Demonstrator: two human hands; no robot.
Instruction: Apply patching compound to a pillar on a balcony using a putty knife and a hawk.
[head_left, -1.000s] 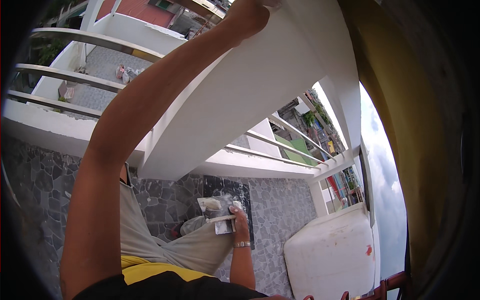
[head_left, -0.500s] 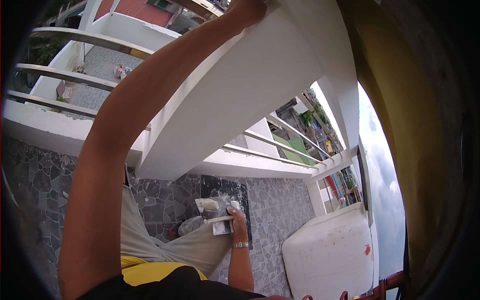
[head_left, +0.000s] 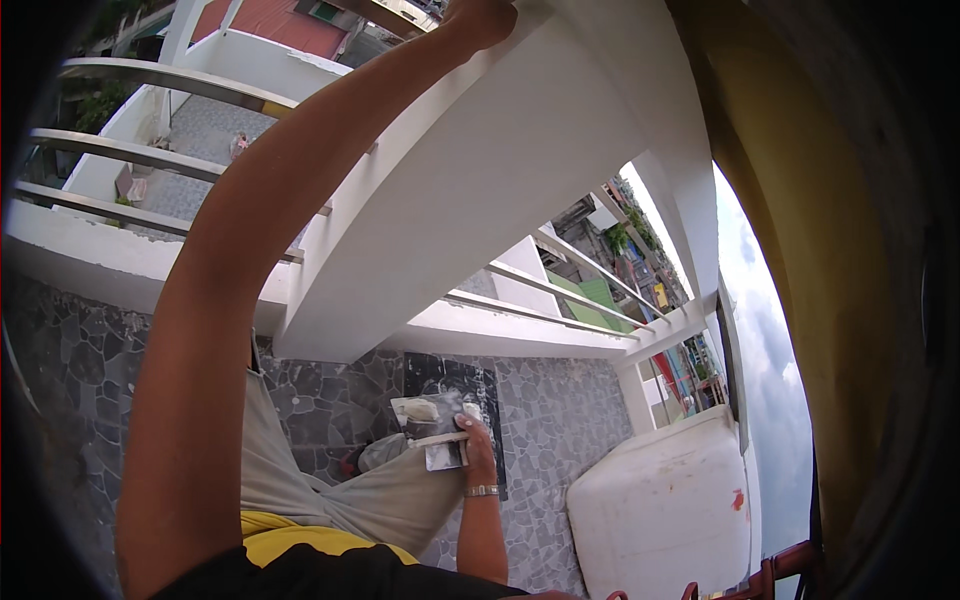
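Note:
Up at the top edge, my left hand [head_left: 484, 22] is raised against the edge of a white pillar [head_left: 480, 180]; its fingers are cut off by the frame, so I cannot make out what they hold or touch. The long left forearm crosses the view in front of a railing. Low down beside my knee, my right hand [head_left: 478, 450], with a metal watch band at the wrist, is closed on a plastering trowel [head_left: 441, 456]. The trowel has a pale handle and a flat metal blade, with a lump of white putty [head_left: 421, 409] on it.
Grey stone-patterned floor [head_left: 560, 440] lies below, with a dark, white-smeared board [head_left: 440, 372] behind the trowel. Metal rails [head_left: 150, 150] run left of the pillar. A large white container [head_left: 660, 510] stands at right, near a red metal frame [head_left: 770, 575].
My left hand has shifted slightly left and up along the pillar's edge. The right hand and trowel stay nearly where they were.

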